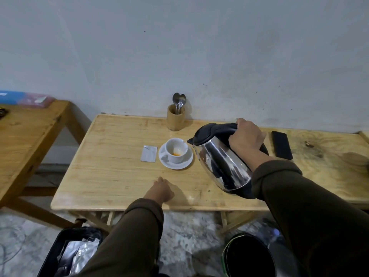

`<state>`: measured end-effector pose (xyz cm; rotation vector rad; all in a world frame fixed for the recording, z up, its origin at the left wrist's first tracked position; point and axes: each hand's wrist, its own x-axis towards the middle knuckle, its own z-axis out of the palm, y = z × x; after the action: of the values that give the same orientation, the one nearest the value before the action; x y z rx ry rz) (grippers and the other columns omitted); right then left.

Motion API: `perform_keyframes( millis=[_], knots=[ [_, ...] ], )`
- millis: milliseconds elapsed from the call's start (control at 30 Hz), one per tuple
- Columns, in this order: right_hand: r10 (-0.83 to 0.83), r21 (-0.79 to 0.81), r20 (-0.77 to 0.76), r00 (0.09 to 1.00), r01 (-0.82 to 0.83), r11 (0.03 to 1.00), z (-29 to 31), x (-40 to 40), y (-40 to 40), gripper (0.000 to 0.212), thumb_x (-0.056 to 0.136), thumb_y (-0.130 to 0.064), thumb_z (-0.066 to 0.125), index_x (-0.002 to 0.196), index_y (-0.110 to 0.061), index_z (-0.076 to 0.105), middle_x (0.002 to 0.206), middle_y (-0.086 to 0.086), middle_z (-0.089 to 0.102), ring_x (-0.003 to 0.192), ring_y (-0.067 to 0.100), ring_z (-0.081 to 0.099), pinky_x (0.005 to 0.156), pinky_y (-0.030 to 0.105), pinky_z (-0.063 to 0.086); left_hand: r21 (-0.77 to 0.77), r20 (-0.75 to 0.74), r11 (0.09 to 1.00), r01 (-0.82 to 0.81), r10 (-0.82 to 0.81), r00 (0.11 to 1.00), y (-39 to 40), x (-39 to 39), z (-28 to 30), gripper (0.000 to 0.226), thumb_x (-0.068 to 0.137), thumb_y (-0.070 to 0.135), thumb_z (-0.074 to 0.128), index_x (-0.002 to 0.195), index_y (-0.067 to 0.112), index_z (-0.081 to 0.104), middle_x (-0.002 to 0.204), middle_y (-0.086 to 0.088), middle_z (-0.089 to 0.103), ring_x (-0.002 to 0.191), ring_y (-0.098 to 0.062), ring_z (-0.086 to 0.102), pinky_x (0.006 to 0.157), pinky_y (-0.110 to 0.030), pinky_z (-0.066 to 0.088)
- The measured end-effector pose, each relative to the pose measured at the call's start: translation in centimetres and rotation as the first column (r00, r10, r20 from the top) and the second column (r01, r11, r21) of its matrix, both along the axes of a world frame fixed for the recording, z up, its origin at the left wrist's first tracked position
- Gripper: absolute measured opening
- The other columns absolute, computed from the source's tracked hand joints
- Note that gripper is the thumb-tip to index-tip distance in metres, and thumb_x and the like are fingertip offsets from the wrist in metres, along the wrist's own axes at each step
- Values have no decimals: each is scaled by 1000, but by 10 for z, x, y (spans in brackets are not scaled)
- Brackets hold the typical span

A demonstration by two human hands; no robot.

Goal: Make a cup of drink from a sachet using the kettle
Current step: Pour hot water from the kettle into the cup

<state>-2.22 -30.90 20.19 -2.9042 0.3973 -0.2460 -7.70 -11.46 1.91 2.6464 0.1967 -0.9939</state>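
A steel kettle (pixel 221 162) with a black lid and handle is tilted left, its spout right over the rim of a white cup (pixel 176 149). My right hand (pixel 246 136) grips the kettle's handle. The cup stands on a white saucer (pixel 169 163) and holds orange powder or liquid at its bottom. A silver sachet (pixel 148 153) lies flat just left of the saucer. My left hand (pixel 162 189) rests on the wooden table (pixel 111 176) near its front edge, fingers curled, holding nothing.
A wooden holder (pixel 175 119) with spoons stands at the back by the wall. A black phone (pixel 282 144) lies right of the kettle. A second wooden table (pixel 26 140) is at the left. On the floor sit a black bin (pixel 247 256) and a black container (pixel 60 252) holding foil packets.
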Motion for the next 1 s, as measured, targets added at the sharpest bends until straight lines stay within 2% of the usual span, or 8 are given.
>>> perform_keyframes(
  millis=[200, 367, 467, 633, 800, 1000],
  knots=[
    [20, -54, -12, 1000, -21, 998, -4, 3, 7, 18, 86, -6, 54, 103, -10, 58, 89, 10, 63, 92, 32, 59, 90, 42, 40, 24, -43, 999, 25, -24, 999, -1, 3, -1, 68, 95, 25, 42, 151, 0, 10, 161, -13, 1, 147, -35, 12, 118, -42, 27],
    [36, -75, -25, 999, -38, 996, -2, 4, 8, 18, 86, -5, 53, 103, -10, 57, 94, 12, 65, 95, 33, 59, 94, 43, 39, 31, -80, 999, 32, -29, 996, -2, 5, 0, 69, 96, 24, 39, 152, 0, 5, 161, -14, -3, 148, -35, 9, 120, -42, 24],
    [40, -83, -21, 999, -41, 996, -2, 4, 7, 18, 86, -5, 53, 102, -10, 57, 86, 10, 59, 94, 33, 59, 97, 46, 39, 31, -84, 999, 24, -22, 996, -2, 5, 0, 70, 96, 24, 40, 152, 0, 6, 161, -14, -4, 148, -35, 9, 120, -43, 24],
    [39, -76, -15, 999, -40, 996, 0, 4, 5, 18, 86, -6, 53, 103, -10, 57, 98, 13, 65, 97, 33, 59, 96, 46, 39, 28, -98, 999, 22, -19, 995, -2, 4, 0, 71, 96, 24, 39, 152, 0, 2, 161, -13, -7, 149, -35, 7, 120, -43, 22],
    [19, -84, -16, 1000, -20, 996, 0, 4, 3, 17, 87, -6, 52, 103, -11, 57, 86, 10, 58, 97, 32, 58, 97, 46, 39, 28, -106, 1000, 14, -11, 994, -3, 5, 0, 71, 96, 25, 41, 152, 1, 4, 161, -13, -7, 149, -35, 8, 120, -43, 22],
    [11, -90, -13, 1000, -12, 996, 0, 4, -1, 19, 88, -6, 52, 106, -11, 57, 95, 12, 64, 98, 33, 59, 97, 46, 39, 42, -99, 999, 22, -18, 995, -4, 5, 2, 72, 97, 28, 40, 152, 0, 3, 161, -16, -6, 148, -36, 8, 121, -41, 20]
  ],
)
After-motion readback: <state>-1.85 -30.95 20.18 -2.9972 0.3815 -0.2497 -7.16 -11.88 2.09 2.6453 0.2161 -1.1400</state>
